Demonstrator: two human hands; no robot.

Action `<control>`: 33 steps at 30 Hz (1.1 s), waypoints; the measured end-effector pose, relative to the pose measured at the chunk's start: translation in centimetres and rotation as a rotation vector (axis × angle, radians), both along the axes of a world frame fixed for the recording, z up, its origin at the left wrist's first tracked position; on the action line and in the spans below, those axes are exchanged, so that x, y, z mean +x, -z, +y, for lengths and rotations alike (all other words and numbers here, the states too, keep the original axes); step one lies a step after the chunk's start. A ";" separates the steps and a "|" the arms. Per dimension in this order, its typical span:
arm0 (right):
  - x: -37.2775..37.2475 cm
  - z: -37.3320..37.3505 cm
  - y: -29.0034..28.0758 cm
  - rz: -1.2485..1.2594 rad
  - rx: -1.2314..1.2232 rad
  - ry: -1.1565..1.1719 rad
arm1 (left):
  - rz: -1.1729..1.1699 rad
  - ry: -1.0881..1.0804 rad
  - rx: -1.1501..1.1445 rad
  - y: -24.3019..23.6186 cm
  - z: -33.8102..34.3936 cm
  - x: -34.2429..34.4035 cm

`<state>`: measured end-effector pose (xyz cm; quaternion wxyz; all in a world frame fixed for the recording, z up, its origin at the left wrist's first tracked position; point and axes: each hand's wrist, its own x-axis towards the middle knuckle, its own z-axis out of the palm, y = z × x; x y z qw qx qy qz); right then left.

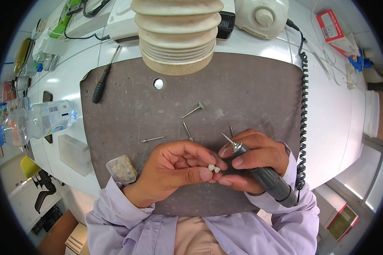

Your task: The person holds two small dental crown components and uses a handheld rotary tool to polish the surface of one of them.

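My left hand [178,170] pinches a small pair of joined white tooth-shaped pieces [214,169] between thumb and fingers, low over the grey mat [264,110]. My right hand [259,159] grips a dark rotary handpiece [264,182], whose thin pointed tip [226,138] points up and left, above the white pieces. The right fingertips lie close to the left ones. Several loose metal bits, among them one with a disc head [195,109], lie on the mat beyond my hands. A small clear box of pale pieces [122,168] sits beside my left forearm.
A black-handled screwdriver [101,85] lies at the mat's back left. A ribbed white hood [176,42] overhangs the back middle. A water bottle [51,119] and clear case [72,155] are left, a white control unit [259,17] behind, a coiled cord [302,127] along the mat's right edge.
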<state>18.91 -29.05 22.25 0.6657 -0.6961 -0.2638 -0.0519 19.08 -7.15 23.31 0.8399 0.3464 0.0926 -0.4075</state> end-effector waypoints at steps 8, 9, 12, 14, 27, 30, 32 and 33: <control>-0.1 0.0 0.1 0.001 -0.013 0.008 | -0.008 0.019 0.027 0.0 0.1 0.1; -0.1 -0.1 0.1 0.003 -0.014 0.007 | -0.003 0.015 0.027 0.0 0.0 0.1; -0.1 -0.1 0.1 0.003 -0.018 0.008 | -0.004 0.006 0.029 0.1 0.0 0.0; -0.1 -0.1 0.1 0.000 -0.016 0.010 | -0.006 0.005 0.031 0.1 0.0 0.0; 0.0 -0.1 0.0 0.001 -0.023 -0.008 | -0.023 0.009 0.030 -0.1 -0.2 0.2; 0.1 -0.1 -0.1 0.004 -0.026 -0.012 | -0.015 0.009 0.016 0.0 -0.1 0.1; 0.1 -0.1 -0.1 0.006 -0.026 -0.017 | -0.008 0.011 0.009 0.1 -0.1 0.1; 0.1 -0.1 -0.1 0.007 -0.027 -0.021 | -0.005 0.014 0.008 0.1 -0.1 0.1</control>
